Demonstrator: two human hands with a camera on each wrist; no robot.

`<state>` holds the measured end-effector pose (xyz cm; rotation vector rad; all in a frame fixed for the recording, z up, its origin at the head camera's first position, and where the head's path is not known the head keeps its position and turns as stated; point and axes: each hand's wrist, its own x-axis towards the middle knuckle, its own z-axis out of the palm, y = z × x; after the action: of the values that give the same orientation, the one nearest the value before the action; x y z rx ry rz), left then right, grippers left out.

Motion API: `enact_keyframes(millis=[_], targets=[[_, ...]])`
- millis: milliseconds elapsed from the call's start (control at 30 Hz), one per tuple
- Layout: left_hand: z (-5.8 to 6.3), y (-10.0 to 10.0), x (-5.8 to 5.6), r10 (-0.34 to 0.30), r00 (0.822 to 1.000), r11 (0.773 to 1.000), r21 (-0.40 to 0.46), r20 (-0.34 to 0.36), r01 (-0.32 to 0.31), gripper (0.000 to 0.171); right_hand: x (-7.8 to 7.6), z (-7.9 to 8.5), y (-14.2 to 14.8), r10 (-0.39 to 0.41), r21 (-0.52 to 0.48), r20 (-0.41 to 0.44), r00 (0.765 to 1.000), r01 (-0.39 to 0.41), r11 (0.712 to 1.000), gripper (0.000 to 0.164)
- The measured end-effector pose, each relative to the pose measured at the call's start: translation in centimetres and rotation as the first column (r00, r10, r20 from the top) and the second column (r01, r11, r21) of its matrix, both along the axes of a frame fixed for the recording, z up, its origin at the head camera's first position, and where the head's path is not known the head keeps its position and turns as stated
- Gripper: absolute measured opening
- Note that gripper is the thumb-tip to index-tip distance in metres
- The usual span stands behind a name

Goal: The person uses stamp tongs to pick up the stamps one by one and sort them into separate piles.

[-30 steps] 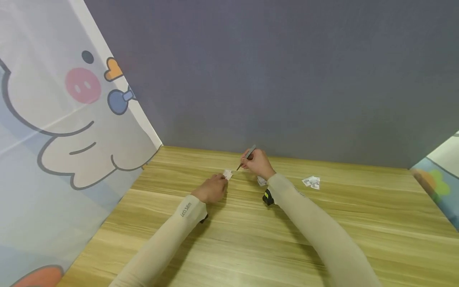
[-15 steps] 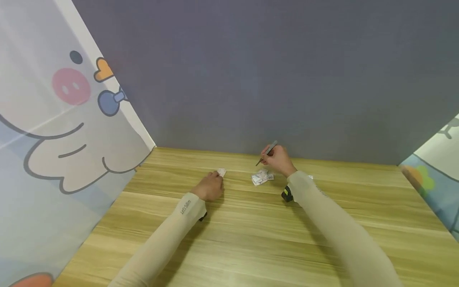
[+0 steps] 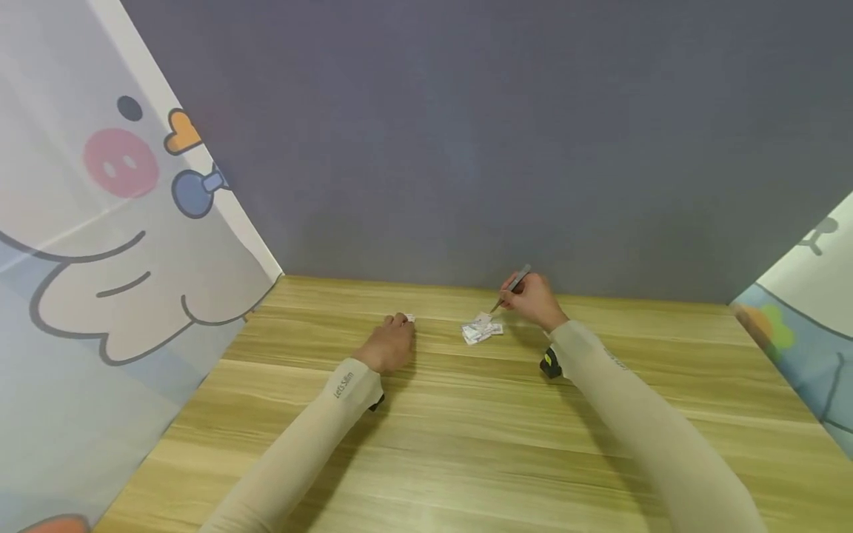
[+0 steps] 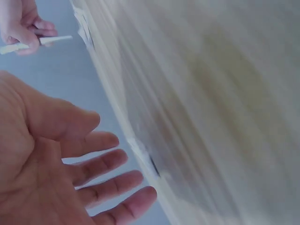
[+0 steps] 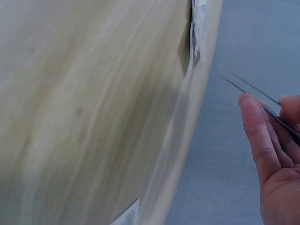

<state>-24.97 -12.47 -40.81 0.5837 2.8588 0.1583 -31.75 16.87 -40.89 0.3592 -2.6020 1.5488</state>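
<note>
My right hand (image 3: 536, 302) pinches a pair of slim metal tweezers (image 3: 516, 286). Their points slant down at the far edge of a pile of small printed paper pieces (image 3: 478, 332) on the table. In the right wrist view the two tweezer tips (image 5: 227, 75) stand apart, close to the pile (image 5: 198, 33). Farther left, my left hand (image 3: 389, 343) is low over the table with relaxed fingers, and white paper (image 3: 410, 318) peeks out past its fingertips. From the left wrist, the loosely spread fingers (image 4: 112, 185) show beside that paper (image 4: 146, 159), with nothing gripped.
The wood-grain table (image 3: 440, 444) runs back to a grey upright panel (image 3: 480, 148). Another paper piece (image 5: 129, 216) lies nearer the right wrist, behind the right forearm in the head view. Cartoon-printed sheets (image 3: 67, 222) hang at both sides.
My right hand has carried the tweezers rightward, from beside the left hand's paper to the middle pile. My left hand stays low by its paper, now covering more of it. The head view has shifted slightly.
</note>
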Motion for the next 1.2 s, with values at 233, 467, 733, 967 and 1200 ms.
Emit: enact_keyframes(millis=[233, 467, 733, 967, 1200], targets=[[0.1, 2.9, 0.2, -0.087, 0.996, 0.996, 0.01, -0.009, 0.087, 0.054, -0.1, -0.5, 0.2, -0.004, 0.007, -0.013, 1.0, 0.004, 1.0, 0.007], [0.0, 5.6, 0.3, -0.143, 0.989, 0.99, 0.015, 0.039, 0.142, 0.051, 0.1, -0.9, -0.1, -0.001, 0.021, -0.026, 1.0, 0.002, 1.0, 0.006], [-0.5, 7.8, 0.0, -0.181, 0.982, 0.983, -0.03, 0.046, 0.183, 0.055, 0.2, -0.9, -0.3, -0.012, 0.046, -0.029, 0.999, 0.014, 0.999, 0.006], [-0.6, 9.1, 0.1, -0.173, 0.984, 0.98, -0.092, 0.048, 0.177, 0.052, 0.3, -0.9, -0.7, -0.01, 0.077, -0.037, 0.999, 0.013, 0.997, 0.006], [-0.8, 9.3, 0.1, -0.18, 0.983, 0.975, -0.129, 0.027, 0.182, 0.052, 0.3, -1.1, -1.0, 0.009, 0.037, -0.053, 0.999, -0.007, 0.999, 0.005]])
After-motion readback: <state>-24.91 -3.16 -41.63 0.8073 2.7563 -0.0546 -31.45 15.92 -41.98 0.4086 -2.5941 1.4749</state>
